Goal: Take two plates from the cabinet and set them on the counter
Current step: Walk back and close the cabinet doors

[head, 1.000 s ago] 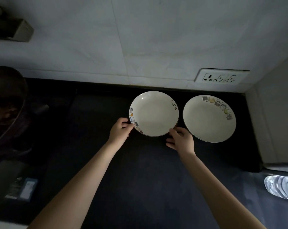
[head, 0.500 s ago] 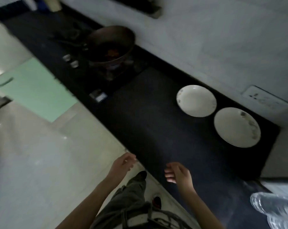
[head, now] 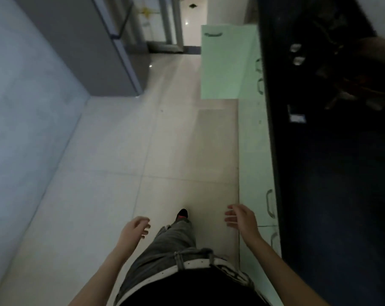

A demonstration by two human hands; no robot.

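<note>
left hand (head: 133,229) and right hand (head: 242,219) have dropped beside the counter (head: 341,195), empty.

Dim blurred stove (head: 346,80), counter (head: 341,195) cropped at right

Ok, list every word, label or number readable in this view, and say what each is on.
None can be read.
Pale sticker on the dark counter: too blurred to read.
Yellow mark far down the room: too blurred to tell if it is writing.
</note>
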